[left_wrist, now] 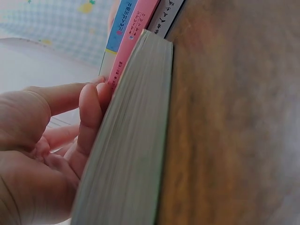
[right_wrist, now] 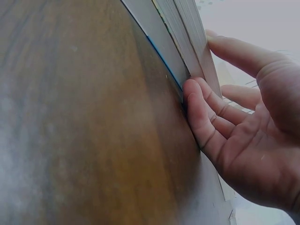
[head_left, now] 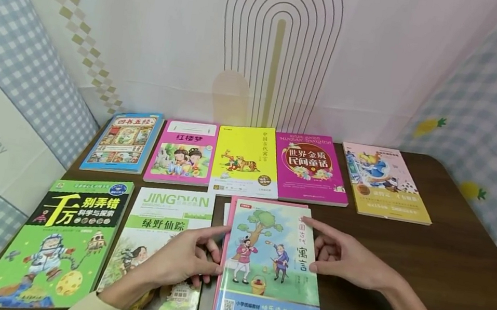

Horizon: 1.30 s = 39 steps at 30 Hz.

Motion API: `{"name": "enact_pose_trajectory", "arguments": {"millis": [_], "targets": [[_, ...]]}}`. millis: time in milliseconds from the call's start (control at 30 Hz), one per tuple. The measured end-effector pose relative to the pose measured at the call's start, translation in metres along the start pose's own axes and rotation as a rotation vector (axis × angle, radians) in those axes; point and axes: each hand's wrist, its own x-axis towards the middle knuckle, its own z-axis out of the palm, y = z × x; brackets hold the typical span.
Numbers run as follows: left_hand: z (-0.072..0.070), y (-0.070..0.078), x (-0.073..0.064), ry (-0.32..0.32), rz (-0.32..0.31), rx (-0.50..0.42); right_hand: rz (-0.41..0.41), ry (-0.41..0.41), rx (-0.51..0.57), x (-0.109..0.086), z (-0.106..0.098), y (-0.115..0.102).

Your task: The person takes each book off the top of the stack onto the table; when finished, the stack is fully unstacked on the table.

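Note:
A stack of books lies at the front middle, topped by a fable book (head_left: 262,277) with a tree and two figures on its cover. Under it, a pink book (left_wrist: 131,42) and a white-spined book (left_wrist: 166,18) show in the left wrist view. My left hand (head_left: 182,260) touches the stack's left side with index finger and thumb, above a green-and-white book (head_left: 160,253). At the stack's right side, my right hand (head_left: 350,257) has its index finger on the upper corner and its thumb at the edge. Its other fingers are bent against the page edges (right_wrist: 183,47).
Along the back lie a blue book (head_left: 122,141), a pink book (head_left: 183,152), a yellow book (head_left: 248,160), a magenta book (head_left: 310,168) and a pink-and-gold book (head_left: 386,182). A green science book (head_left: 54,250) is at front left. The brown table (head_left: 449,276) meets a curtain behind.

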Motion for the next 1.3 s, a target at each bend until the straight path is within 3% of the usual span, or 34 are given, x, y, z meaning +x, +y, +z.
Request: {"name": "enact_pose_trajectory", "arguments": {"millis": [200, 567, 800, 933, 1300], "targets": [[0.001, 0.001, 0.000, 0.016, 0.007, 0.055, 0.005, 0.003, -0.011, 0.000, -0.002, -0.001], [0.003, -0.001, 0.001, 0.044, -0.002, 0.099, -0.031, -0.105, 0.177, -0.007, -0.013, 0.009], [0.005, -0.001, 0.002, 0.070, -0.006, 0.118, 0.026, -0.147, 0.184, -0.007, -0.010, 0.002], [0.005, -0.001, 0.001, 0.088, -0.005, 0.133, 0.018, -0.186, 0.204, -0.007, -0.013, 0.000], [0.006, 0.000, 0.002, 0.080, -0.005, 0.150, 0.036, -0.118, 0.225, -0.008, -0.013, 0.004]]}}
